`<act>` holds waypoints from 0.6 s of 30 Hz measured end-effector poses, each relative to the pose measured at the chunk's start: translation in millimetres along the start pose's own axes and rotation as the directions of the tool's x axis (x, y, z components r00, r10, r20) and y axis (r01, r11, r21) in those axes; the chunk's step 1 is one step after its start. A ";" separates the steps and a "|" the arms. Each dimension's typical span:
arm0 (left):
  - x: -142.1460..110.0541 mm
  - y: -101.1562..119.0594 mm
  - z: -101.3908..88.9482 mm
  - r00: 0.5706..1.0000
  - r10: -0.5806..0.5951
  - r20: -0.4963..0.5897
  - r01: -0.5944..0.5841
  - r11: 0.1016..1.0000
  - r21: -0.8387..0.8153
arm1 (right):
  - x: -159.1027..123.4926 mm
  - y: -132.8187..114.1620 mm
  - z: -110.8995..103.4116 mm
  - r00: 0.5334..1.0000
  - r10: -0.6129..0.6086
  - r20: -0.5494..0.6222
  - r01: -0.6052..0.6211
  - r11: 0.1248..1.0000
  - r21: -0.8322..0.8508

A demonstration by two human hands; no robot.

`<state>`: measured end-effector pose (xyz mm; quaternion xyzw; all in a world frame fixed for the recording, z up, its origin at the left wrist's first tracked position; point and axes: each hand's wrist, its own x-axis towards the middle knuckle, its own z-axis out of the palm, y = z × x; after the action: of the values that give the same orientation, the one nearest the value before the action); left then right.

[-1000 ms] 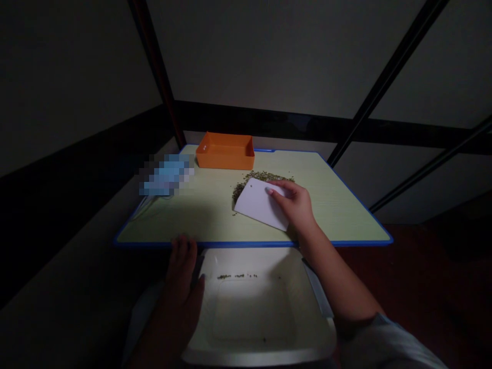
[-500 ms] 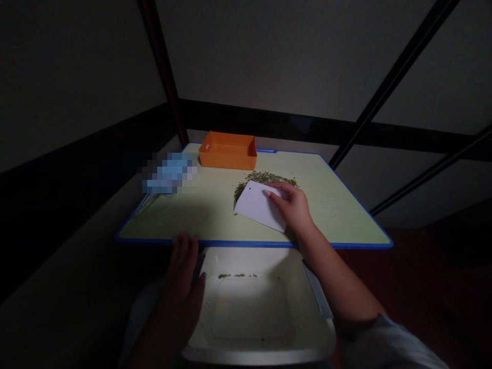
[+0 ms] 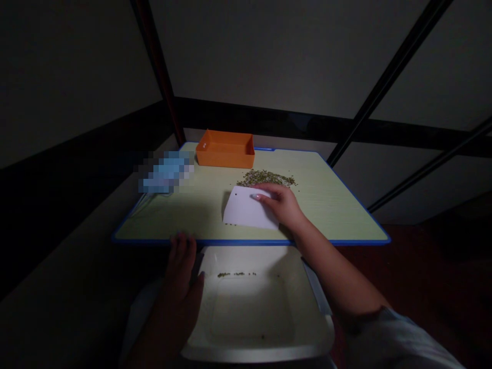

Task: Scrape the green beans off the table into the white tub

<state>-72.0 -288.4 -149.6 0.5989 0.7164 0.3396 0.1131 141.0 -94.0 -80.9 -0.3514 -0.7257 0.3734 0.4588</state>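
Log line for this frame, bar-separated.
right hand: holds white scraper | left hand: at white bin's side | grains: on table, few in bin | orange tray: back of table

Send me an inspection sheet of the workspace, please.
Surface: pale table with blue edging, bearing small greenish grains.
Things in use: white scraper; white tub at the near table edge, a few grains inside.
Clutter: orange box at the back; pixelated blue object at left, unidentifiable.
Hands: right hand pinches the scraper; left hand at the tub's left side, grip unclear.
Cables: pale cord-like strands by the blue object; cannot tell if cables.
Surroundings: dim; pale walls with dark bands, reddish floor at right.
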 end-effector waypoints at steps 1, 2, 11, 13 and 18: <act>0.1 0.1 0.1 1.000 -0.006 -0.001 0.006 1.000 0.001 | -0.2 -0.9 -0.2 1.000 0.008 0.017 -0.009 1.000 0.007; 0.1 -0.1 0.6 1.000 -0.006 -0.012 0.006 1.000 0.002 | -0.5 -1.9 -0.5 0.999 0.017 0.031 -0.017 1.000 0.012; -0.2 -2.3 3.4 0.997 0.053 -0.054 -0.051 0.998 0.033 | -2.2 -6.0 -2.4 0.991 0.053 0.125 -0.062 0.996 0.069; 0.2 -1.4 2.5 0.997 0.050 -0.050 -0.049 0.998 0.025 | -2.7 -6.2 -3.5 0.988 0.061 0.141 -0.072 0.994 0.076; 0.5 0.4 0.7 1.000 0.004 -0.030 -0.004 1.000 0.000 | -3.8 -5.3 -5.9 0.983 0.095 0.159 -0.112 0.989 0.099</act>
<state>-71.4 -287.7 -149.7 0.5953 0.7167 0.3487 0.1014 146.9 -98.5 -76.1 -0.3335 -0.7185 0.4614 0.3996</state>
